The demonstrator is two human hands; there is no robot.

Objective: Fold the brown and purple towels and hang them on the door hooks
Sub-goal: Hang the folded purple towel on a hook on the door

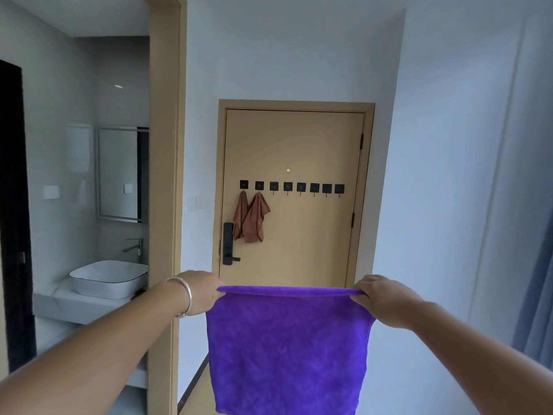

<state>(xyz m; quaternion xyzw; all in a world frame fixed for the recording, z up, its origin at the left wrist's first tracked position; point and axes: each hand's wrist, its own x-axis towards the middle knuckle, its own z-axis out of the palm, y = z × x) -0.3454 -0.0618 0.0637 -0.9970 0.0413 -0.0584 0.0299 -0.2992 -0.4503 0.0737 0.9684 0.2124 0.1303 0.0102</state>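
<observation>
Before the door (pixel 299 229): left hand (pixel 200 292) pinching purple towel (pixel 287 348) at its top left corner; two brown towels (pixel 251 220) hanging on leftmost hooks (pixel 291 187); right hand (pixel 380 298) pinching top right corner.

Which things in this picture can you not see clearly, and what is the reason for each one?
Head view:
- Purple towel: bottom edge cut off by the frame.
- Fingers of left hand and right hand: partly hidden behind the towel's top edge.
- Door hooks: too small to see their shape.
- Brown towels: overlapping, folds unclear.
</observation>
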